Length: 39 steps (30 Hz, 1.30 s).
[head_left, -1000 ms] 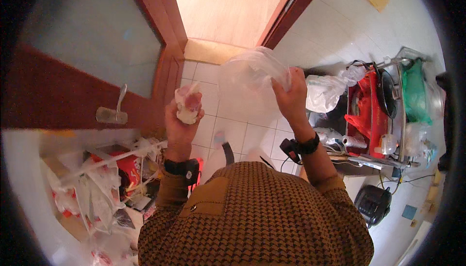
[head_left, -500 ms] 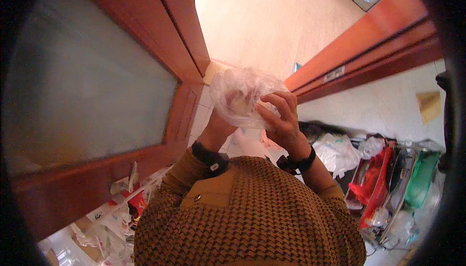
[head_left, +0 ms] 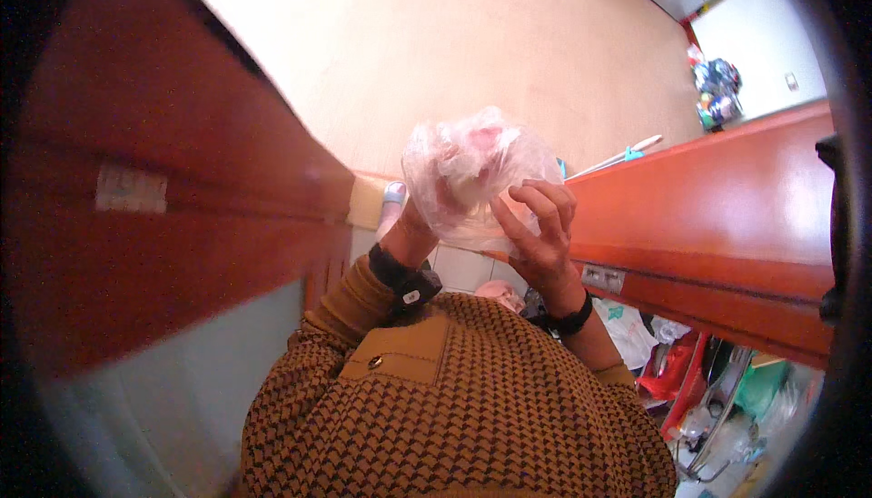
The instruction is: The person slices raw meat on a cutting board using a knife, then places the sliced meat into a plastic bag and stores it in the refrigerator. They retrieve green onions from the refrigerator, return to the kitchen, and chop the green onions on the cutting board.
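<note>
Overlapping the left hand [head_left: 417, 224], a clear bag [head_left: 480, 167] touches the right hand [head_left: 547, 242].

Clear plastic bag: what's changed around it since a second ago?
The left hand and pale-and-red lump, then apart from the clear plastic bag, are now inside or behind its film; I can't tell which. The person has moved forward to the brown wooden doorway. The right hand stays at the bag.
</note>
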{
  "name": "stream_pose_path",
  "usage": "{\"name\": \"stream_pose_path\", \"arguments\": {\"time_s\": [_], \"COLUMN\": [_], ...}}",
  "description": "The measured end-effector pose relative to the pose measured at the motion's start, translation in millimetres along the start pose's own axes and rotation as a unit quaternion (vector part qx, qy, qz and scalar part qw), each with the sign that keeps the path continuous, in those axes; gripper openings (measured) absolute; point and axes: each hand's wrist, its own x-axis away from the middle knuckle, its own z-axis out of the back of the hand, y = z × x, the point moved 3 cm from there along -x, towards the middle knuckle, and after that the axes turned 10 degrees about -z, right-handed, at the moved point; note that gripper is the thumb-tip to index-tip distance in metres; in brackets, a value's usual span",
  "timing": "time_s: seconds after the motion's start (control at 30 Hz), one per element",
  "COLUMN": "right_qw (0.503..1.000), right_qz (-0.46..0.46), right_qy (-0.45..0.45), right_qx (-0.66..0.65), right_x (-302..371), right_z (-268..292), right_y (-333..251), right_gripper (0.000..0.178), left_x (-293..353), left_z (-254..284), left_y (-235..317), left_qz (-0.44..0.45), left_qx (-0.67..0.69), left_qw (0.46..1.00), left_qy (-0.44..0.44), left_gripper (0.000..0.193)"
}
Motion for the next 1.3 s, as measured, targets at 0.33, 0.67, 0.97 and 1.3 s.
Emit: {"name": "stream_pose_path", "arguments": {"time_s": [0.33,0.67,0.97,1.3], "right_qw": [0.985,0.911,0.704,0.781], "right_qz": [-0.122,-0.361,-0.591,-0.580], "right_qy": [0.042,0.057,0.124,0.025], "right_qx": [0.115,0.192,-0.374,-0.231], "right_x": [-178.2,-254.7,-268.0,-400.1], "right_z": [-98.8,-120.0,-137.4,-159.6], "right_y": [106.5,265.2,511.5,699.9], "right_gripper": [0.042,0.041,0.028,0.048], "left_x": [-235.4,-342.1,-472.6,-717.7], "left_z": [121.7,166.5,239.1,155.8], "left_y": [-28.9,-82.3,-184.5,-359.1], "left_qz": [-0.017,0.372,0.414,0.247], "left_qx": [-0.078,0.399,0.274,0.145], "left_qw": [0.992,0.838,0.868,0.956], "left_qy": [-0.093,-0.020,0.026,-0.062], "left_gripper": [0.054,0.047,0.059,0.063]}}
